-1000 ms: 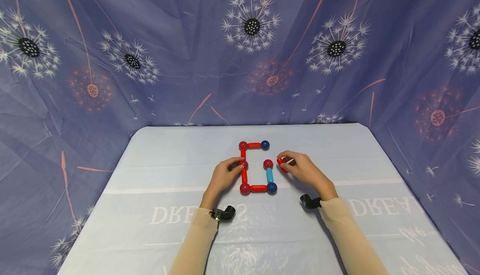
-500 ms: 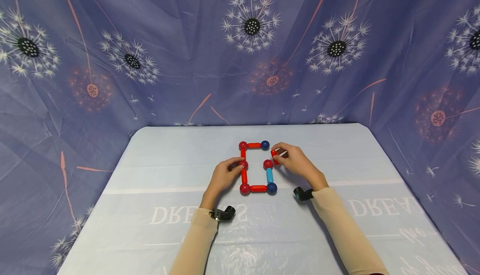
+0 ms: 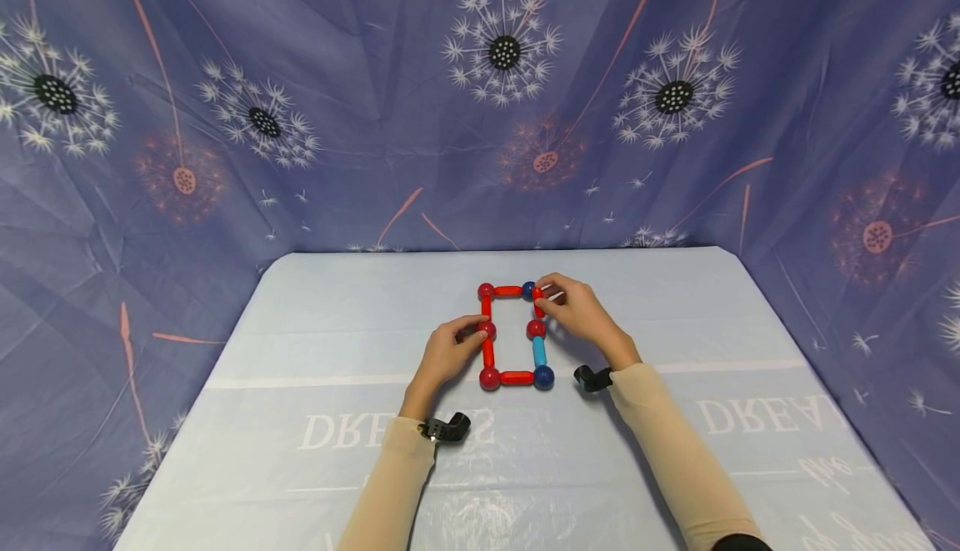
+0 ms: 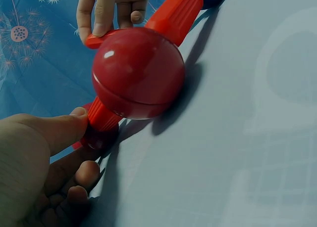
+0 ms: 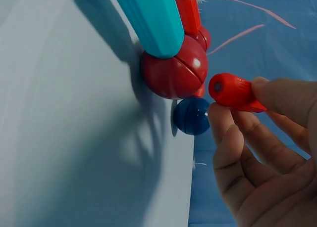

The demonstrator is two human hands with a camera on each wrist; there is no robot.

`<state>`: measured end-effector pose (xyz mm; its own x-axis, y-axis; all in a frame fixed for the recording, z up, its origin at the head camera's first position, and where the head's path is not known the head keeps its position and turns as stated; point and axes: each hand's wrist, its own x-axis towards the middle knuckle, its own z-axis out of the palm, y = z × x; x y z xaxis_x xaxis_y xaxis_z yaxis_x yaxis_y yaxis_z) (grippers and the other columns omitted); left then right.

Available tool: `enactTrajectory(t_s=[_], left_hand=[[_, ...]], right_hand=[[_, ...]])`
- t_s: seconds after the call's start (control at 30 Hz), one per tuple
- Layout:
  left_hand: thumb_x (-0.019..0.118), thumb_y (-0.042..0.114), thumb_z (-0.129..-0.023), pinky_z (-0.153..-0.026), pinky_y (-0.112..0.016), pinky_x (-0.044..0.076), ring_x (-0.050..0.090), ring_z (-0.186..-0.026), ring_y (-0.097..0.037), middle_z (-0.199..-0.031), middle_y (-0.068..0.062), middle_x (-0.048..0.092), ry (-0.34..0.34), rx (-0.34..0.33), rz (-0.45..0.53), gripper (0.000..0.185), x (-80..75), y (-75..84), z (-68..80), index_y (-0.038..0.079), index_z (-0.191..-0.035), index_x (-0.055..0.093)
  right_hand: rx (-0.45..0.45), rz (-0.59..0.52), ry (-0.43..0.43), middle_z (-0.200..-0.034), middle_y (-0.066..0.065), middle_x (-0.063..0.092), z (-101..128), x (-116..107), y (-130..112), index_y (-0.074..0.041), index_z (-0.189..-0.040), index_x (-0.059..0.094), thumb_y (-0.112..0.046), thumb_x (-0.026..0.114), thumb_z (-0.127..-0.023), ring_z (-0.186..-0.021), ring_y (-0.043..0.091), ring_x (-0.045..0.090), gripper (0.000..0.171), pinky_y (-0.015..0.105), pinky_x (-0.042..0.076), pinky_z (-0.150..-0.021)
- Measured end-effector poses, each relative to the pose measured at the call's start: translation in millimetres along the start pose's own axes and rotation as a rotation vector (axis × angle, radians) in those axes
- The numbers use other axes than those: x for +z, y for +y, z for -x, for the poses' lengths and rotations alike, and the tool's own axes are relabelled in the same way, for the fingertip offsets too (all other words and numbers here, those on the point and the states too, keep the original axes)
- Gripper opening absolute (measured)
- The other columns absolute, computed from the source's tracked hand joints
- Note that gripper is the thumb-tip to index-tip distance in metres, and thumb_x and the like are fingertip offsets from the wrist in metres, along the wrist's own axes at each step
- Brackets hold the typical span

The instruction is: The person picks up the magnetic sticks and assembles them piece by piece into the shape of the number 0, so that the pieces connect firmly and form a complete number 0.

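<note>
1. The table (image 3: 315, 418), under a pale blue cloth, carries everything; a purple dandelion-print sheet (image 3: 300, 117) hangs behind and to the sides of it.

2. Near the middle of the table lies a frame of rods and balls (image 3: 489, 351), a tall rectangle lying flat. Its left side and bottom are joined, and its right side has a light blue rod (image 3: 539, 353) rising from the near blue corner ball (image 3: 544, 377) to a red ball (image 3: 536, 328).

3. The left hand (image 3: 448, 353) rests at the frame's left side, thumb and forefinger curled about the middle red ball (image 3: 487, 329) there; to my eye this steadies the frame so it does not slide while the other side is worked.

4. The right hand (image 3: 577, 315) sits at the frame's upper right, fingertips pinching a short red rod (image 5: 236, 92). The rod stands in the gap between the far blue ball (image 3: 529, 289) and the red ball on the right side, which looks like the one open stretch of the rectangle. From the right wrist its free end is just beside both balls; I cannot tell whether it touches.

5. A second ago that hand held the rod well to the right of the frame, beside the red ball. It has since carried it up and inward to the gap. The left hand has not moved.
</note>
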<state>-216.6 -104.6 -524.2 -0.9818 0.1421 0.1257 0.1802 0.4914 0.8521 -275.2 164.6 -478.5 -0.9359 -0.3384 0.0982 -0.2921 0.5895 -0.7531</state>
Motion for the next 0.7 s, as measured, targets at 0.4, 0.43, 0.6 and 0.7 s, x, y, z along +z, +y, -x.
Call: enactTrajectory(t_s=[0.4,0.43,0.6,0.7], left_hand=[[0.071,0.019,-0.098,-0.073,-0.028,0.046,0.057,-0.082,-0.015,-0.112,-0.006,0.073,0.000,-0.004,-0.008,0.029,0.0,0.8,-0.1,0.017,-0.127,0.074],[0.071,0.019,-0.098,-0.073,-0.028,0.046,0.057,-0.082,-0.015,-0.112,-0.006,0.074,0.000,-0.003,-0.008,0.029,0.0,0.9,-0.3,0.017,-0.127,0.074],[0.071,0.019,-0.098,-0.073,-0.028,0.046,0.058,-0.081,-0.015,-0.111,-0.006,0.074,0.002,0.002,-0.008,0.030,0.2,0.5,-0.6,0.017,-0.127,0.074],[0.071,0.020,-0.098,-0.072,-0.027,0.046,0.057,-0.081,-0.014,-0.110,-0.005,0.073,-0.001,-0.009,-0.012,0.029,0.7,-0.8,-0.6,0.018,-0.127,0.074]], right_hand=[[-0.004,-0.041,0.018,-0.115,0.015,0.073,-1.2,5.6,4.7,-0.009,-0.123,0.065,-0.018,0.069,-0.100,-0.101,0.032,0.072,0.025,0.047,0.058,-0.089],[-0.005,-0.042,0.020,-0.115,0.016,0.073,-1.2,6.1,5.5,-0.009,-0.123,0.065,-0.018,0.068,-0.100,-0.101,0.032,0.072,0.025,0.047,0.058,-0.089],[0.003,-0.053,0.025,-0.116,0.017,0.073,-1.1,7.7,7.6,-0.008,-0.127,0.063,-0.019,0.068,-0.100,-0.102,0.033,0.072,0.029,0.046,0.058,-0.086],[0.014,-0.051,0.024,-0.117,0.018,0.072,-0.3,9.1,8.8,-0.007,-0.132,0.061,-0.020,0.067,-0.100,-0.101,0.033,0.072,0.035,0.044,0.058,-0.083]])
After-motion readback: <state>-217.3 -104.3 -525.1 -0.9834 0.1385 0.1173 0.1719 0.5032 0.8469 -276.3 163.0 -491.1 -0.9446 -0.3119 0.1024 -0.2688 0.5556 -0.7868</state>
